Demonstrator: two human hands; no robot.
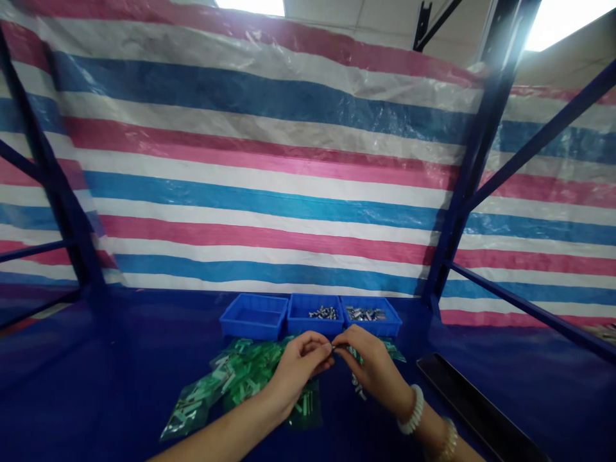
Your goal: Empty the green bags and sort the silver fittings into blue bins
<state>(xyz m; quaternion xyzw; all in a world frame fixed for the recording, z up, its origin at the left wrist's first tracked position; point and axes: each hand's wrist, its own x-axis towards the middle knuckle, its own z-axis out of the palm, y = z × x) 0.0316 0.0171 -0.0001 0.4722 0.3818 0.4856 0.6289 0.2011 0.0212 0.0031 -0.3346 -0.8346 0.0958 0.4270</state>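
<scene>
Currently, the left hand [305, 360] and the right hand [373, 362] are close together over the blue table [115, 359], thumb and fingers of each pinching one small piece [333, 348] between them, too tiny for me to make out. Reckoned from that piece, the middle bin [315, 326] with its metal bits [325, 313] sits at twelve o'clock, the right-hand bin [382, 330] at two and the left-hand bin [253, 331] at ten. Green plastic bags [255, 366] are heaped towards nine, and a black tray [479, 404] lies at four.

Overhead lights [565, 19] blown out; glare on striped sheet [269, 160]; edges stretched.
</scene>
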